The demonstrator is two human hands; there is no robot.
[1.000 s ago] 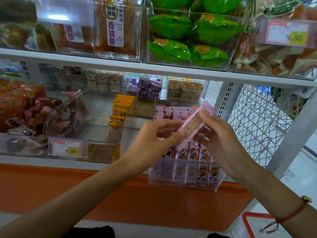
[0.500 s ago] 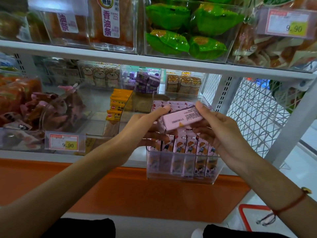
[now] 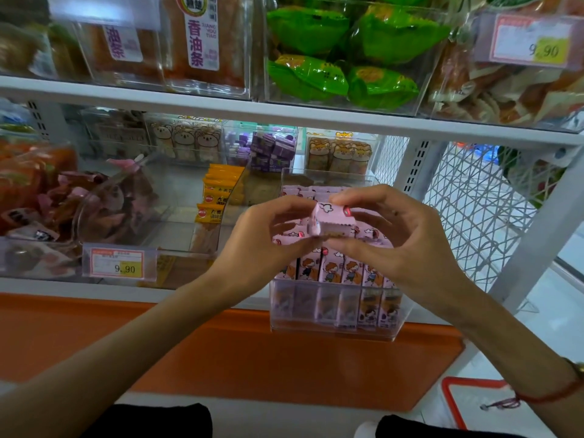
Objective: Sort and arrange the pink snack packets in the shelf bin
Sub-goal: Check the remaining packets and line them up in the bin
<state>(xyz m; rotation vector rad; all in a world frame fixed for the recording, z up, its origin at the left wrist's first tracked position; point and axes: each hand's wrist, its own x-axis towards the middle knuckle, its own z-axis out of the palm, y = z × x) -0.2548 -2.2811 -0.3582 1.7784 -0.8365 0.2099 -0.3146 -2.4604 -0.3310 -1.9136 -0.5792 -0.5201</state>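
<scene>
Above the clear shelf bin [image 3: 335, 327], you hold one pink snack packet [image 3: 331, 221] end-on between both hands. Your left hand [image 3: 268, 245] pinches its near end with thumb and curled fingers; your right hand [image 3: 398, 245] grips the far end, index finger laid across the top. Below them, more pink packets [image 3: 341, 273] stand upright in a row at the bin's front, with others lying flat behind. Yellow packets [image 3: 218, 194] sit in the neighbouring bin to your left, beside a 9.90 price tag [image 3: 118, 263].
</scene>
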